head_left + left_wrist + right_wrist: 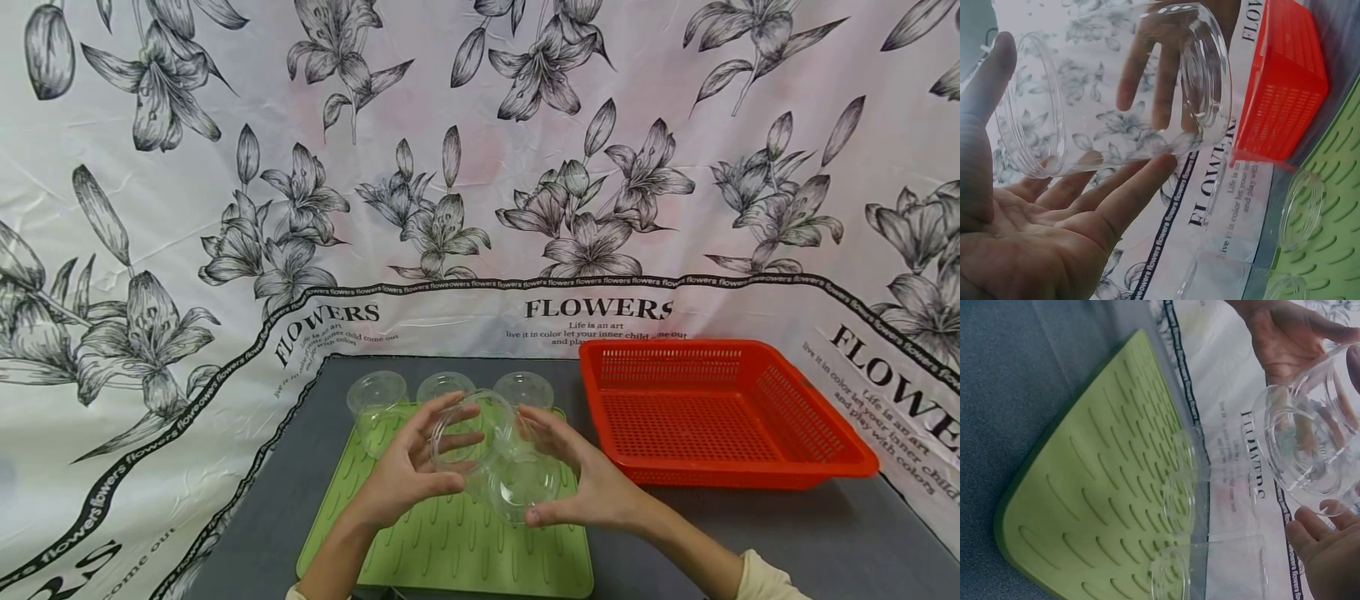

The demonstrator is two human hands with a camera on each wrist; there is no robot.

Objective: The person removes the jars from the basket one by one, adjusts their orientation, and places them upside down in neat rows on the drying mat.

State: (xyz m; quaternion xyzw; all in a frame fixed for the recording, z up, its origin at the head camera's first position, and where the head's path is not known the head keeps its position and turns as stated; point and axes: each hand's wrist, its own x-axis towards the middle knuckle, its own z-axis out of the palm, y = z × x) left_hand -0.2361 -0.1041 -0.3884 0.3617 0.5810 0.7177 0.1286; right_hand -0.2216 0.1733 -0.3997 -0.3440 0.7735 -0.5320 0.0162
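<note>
A clear, see-through jar point(495, 471) is held tilted between both hands, above a green ridged mat point(420, 546). My left hand point(408, 467) grips its open-rimmed end; in the left wrist view the thumb is at the rim and the fingers lie along the jar's wall point(1116, 150). Around the base end, my right hand point(588, 483) holds with thumb and fingers spread apart, as the jar's base point(1310, 453) in the right wrist view shows. Three similar clear jars stand along the mat's far edge: a left jar point(377, 400), a middle jar point(446, 385) and a right jar point(523, 388).
To the right of the mat, a red perforated plastic basket point(690, 417) sits on the dark grey tabletop point(712, 533). A white cloth point(450, 333) printed with flowers and lettering hangs behind and at the sides of the table.
</note>
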